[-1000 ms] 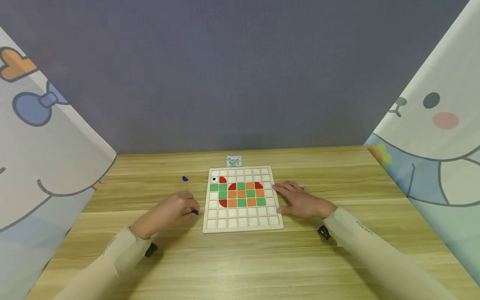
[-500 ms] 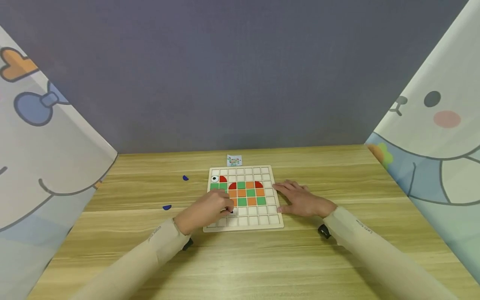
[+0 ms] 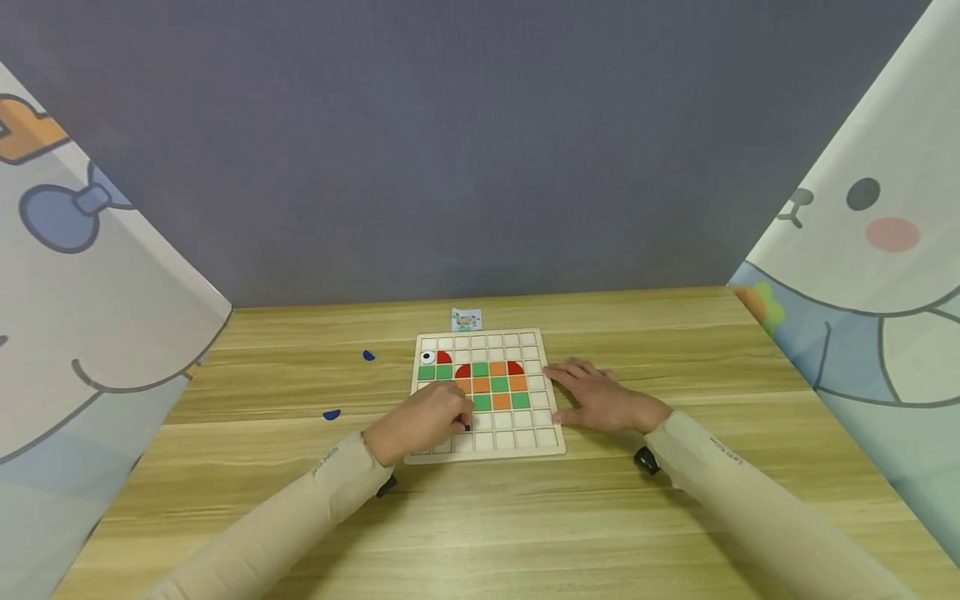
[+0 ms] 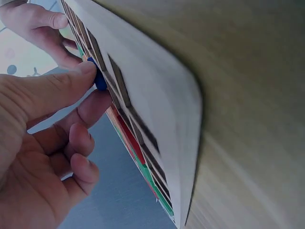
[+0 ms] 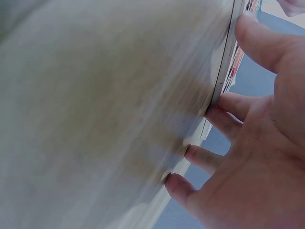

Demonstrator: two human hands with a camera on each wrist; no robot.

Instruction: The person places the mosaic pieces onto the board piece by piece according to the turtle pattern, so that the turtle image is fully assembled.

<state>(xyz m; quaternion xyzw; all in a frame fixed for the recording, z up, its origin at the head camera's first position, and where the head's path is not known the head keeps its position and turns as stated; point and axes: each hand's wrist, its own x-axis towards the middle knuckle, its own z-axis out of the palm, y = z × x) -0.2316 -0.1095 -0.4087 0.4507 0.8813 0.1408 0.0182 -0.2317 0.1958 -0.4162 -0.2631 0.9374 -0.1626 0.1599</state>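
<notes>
My left hand [image 3: 426,417] is over the lower left of a wooden grid board [image 3: 553,392], pinching a dark blue half-round piece [image 4: 99,76] between thumb and finger. In the left wrist view the piece stands on edge right at the grid. Coloured tiles fill part of the board: green squares [image 3: 480,369], orange squares [image 3: 498,368], red quarter-rounds [image 3: 515,367] and a round eye piece [image 3: 427,357]. The left hand covers some of them. My right hand [image 3: 600,400] rests with spread fingers against the board's right edge, thumb and fingertips touching it.
Two more blue half-round pieces lie left of the board, one farther back [image 3: 368,355] and one nearer [image 3: 332,414]. A small picture card [image 3: 467,320] lies behind the board on the wooden table [image 3: 480,525]. A grey partition [image 3: 480,167] stands behind the table.
The left hand has moved right from the table beside the board onto its lower squares, carrying a blue piece. The nearer loose blue piece came into view. The right hand stays at the edge.
</notes>
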